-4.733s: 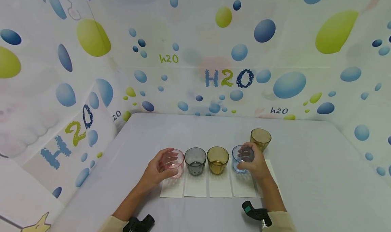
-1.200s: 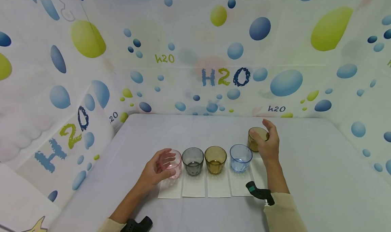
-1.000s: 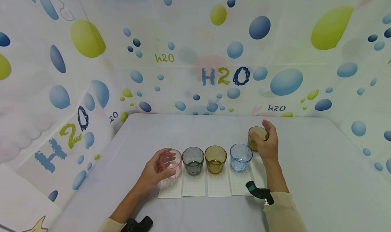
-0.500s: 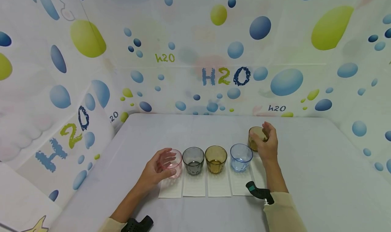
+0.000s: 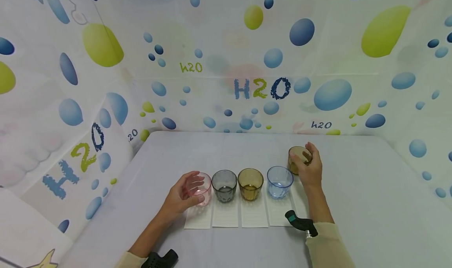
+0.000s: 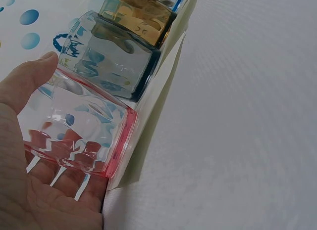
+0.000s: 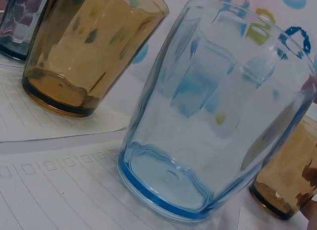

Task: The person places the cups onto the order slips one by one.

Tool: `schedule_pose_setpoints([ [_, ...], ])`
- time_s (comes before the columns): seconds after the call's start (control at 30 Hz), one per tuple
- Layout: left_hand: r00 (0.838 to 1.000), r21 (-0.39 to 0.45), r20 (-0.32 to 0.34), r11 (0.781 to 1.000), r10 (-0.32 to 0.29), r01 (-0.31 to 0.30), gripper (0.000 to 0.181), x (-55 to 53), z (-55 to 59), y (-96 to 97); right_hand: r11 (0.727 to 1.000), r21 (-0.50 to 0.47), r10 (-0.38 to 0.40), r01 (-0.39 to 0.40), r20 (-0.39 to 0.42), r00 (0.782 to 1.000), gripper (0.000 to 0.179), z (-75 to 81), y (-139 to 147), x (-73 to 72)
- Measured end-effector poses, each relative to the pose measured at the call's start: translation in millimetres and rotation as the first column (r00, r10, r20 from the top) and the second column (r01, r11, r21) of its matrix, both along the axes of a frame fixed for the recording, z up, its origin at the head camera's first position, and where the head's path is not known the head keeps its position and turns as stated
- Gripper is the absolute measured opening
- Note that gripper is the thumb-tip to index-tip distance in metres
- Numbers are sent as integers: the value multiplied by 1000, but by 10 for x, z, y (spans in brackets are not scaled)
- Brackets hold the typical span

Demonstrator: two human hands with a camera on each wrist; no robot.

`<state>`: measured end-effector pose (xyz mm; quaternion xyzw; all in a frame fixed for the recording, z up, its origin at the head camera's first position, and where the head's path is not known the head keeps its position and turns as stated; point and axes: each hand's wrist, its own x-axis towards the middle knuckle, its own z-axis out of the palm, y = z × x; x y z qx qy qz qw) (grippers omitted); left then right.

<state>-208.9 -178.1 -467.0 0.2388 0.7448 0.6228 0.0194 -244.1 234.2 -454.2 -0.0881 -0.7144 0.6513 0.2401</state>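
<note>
My left hand (image 5: 180, 192) grips a clear pink glass (image 5: 204, 191) at the left end of a row. In the left wrist view, the thumb lies near the pink glass's (image 6: 84, 126) rim and the fingers pass behind its far side. A grey glass (image 5: 224, 186), an amber glass (image 5: 250, 184) and a blue glass (image 5: 279, 183) follow to the right. Behind the blue one, my right hand (image 5: 310, 168) holds a second amber glass (image 5: 296, 164), its fingertips visible through the wall. The right wrist view shows only a bit of that amber glass (image 7: 285, 175) beside the blue glass (image 7: 203, 106).
White ruled paper strips (image 5: 225, 217) lie side by side under the row of glasses. The white table (image 5: 367, 189) reaches back to a patterned backdrop (image 5: 226, 64). Black wrist cameras (image 5: 300, 222) are strapped at both wrists.
My right hand has left the blue glass and moved back and right to the rear amber glass, its fingers now closed further round it. The left hand stays on the pink glass.
</note>
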Motion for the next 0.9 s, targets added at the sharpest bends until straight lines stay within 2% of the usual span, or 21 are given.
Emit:
schedule_pose_setpoints([
  [0.23,1000,-16,-2,1000,12,-12,72,3,8,7,999,50,-2,-1,69,998,79,-19,7,-3],
  [0.63,1000,-18,-8,1000,15,-15,71,14,13,-4,994,104,21,-33,121,992,81,-21,3,7],
  [0.9,1000,-26,0,999,22,-22,72,3,-19,-5,993,118,-29,9,165,986,76,-27,-11,10],
])
